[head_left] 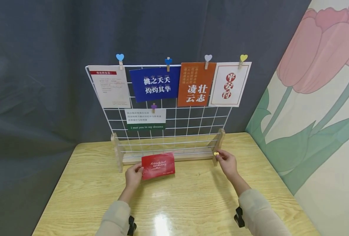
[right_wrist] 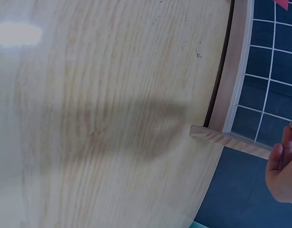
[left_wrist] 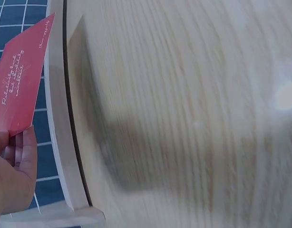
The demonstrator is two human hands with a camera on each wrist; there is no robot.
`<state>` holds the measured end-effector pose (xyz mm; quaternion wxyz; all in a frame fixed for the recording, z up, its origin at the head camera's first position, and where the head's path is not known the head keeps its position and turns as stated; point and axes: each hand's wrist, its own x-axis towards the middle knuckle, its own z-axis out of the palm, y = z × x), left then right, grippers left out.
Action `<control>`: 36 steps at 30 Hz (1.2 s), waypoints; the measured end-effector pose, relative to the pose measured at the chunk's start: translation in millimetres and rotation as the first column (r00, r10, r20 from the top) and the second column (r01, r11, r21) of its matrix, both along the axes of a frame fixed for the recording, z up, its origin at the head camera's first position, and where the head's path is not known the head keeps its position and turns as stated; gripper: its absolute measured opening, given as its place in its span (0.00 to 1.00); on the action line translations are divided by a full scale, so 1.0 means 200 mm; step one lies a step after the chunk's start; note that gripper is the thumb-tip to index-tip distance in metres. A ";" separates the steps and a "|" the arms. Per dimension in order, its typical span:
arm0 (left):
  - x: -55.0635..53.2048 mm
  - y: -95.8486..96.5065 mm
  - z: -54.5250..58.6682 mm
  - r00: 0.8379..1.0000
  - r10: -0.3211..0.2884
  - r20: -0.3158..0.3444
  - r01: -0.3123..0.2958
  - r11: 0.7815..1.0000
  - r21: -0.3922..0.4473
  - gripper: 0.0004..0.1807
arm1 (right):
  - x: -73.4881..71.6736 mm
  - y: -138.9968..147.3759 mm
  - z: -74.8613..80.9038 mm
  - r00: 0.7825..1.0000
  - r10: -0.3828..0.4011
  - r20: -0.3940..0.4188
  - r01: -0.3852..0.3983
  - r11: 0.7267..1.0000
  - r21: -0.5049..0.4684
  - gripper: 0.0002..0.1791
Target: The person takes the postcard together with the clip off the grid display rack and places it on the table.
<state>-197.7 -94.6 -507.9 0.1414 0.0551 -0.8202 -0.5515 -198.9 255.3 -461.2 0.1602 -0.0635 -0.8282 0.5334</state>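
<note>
My left hand (head_left: 133,177) pinches the left edge of a red card (head_left: 158,169) with white script lettering, thumb in front. In the head view the card overlaps the wooden base (head_left: 192,156) of a white wire grid rack; the left wrist view shows the card (left_wrist: 20,78) raised, its shadow on the table. Near the rack's right foot, my right hand (head_left: 229,164) pinches a small clip with a yellow heart (head_left: 216,153) between thumb and fingers. The right wrist view catches that hand (right_wrist: 285,171) only partly, at the frame edge.
Along the grid's top hang a white card (head_left: 111,87), a blue card (head_left: 155,96), an orange card (head_left: 192,78) and another white card (head_left: 236,100), each under a heart clip. A white-and-green card (head_left: 146,126) hangs lower. A dark curtain (head_left: 59,65) stands behind.
</note>
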 end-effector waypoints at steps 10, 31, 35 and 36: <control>0.05 -0.13 -0.05 1.000 0.018 0.000 -0.018 0.996 -0.089 0.08 | 0.01 0.04 -0.04 0.999 0.000 0.038 0.001 1.000 -0.021 0.13; 0.08 -0.27 -0.07 0.998 0.054 0.014 -0.051 0.985 -0.166 0.09 | 0.06 0.10 -0.09 0.995 -0.015 0.094 0.018 1.000 -0.024 0.13; 0.09 -0.29 -0.09 0.998 0.059 0.026 -0.053 0.984 -0.172 0.10 | 0.08 0.11 -0.10 0.996 -0.013 0.094 0.017 0.999 -0.040 0.12; 0.09 -0.30 -0.09 0.998 0.058 0.028 -0.052 0.983 -0.177 0.10 | 0.08 0.12 -0.10 0.995 -0.016 0.094 0.020 0.999 -0.039 0.12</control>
